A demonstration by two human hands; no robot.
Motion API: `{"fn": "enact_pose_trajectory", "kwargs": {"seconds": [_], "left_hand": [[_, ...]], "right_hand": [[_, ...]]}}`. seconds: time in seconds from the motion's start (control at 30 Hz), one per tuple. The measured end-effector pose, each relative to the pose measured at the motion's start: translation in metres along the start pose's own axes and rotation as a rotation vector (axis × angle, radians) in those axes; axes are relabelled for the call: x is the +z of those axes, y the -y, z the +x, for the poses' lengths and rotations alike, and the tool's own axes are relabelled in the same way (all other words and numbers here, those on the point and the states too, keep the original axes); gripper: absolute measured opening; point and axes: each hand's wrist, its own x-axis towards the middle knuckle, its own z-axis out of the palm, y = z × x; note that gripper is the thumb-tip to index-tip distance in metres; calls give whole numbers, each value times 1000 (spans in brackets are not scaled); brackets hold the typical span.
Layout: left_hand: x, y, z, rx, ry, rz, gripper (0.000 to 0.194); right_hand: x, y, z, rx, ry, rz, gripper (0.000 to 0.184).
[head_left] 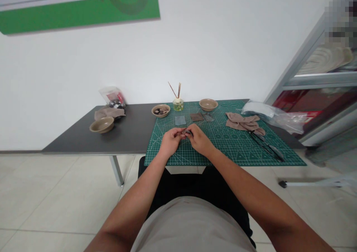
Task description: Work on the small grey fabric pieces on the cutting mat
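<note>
My left hand (170, 141) and my right hand (198, 139) meet over the green cutting mat (234, 148), fingertips pinched together on a small dark piece (186, 133) that I cannot make out. Both hands rest low on the mat near its front edge. Just beyond them lie a grey square patch (180, 120) and two brownish patches (196, 116). A bowl of dark small pieces (161, 110) stands at the mat's back left corner.
An empty tan bowl (208, 104) and a glass jar with sticks (177, 104) stand at the back. Beige cloth (243, 122), black scissors (266, 145) and a plastic bag (275, 115) lie right. Left on the dark table (125, 133): another bowl (102, 125), cloth, a bag of pieces (113, 97).
</note>
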Motion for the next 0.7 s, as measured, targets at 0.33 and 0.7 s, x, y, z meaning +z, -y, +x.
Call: {"fn": "enact_pose_trajectory", "kwargs": {"seconds": [0.33, 0.7], "left_hand": [[-2, 3, 0, -4, 12, -16, 29], [-1, 0, 0, -22, 20, -27, 27]], "right_hand": [[-1, -1, 0, 92, 3, 30, 6], [-1, 0, 0, 112, 7, 20, 6]]}}
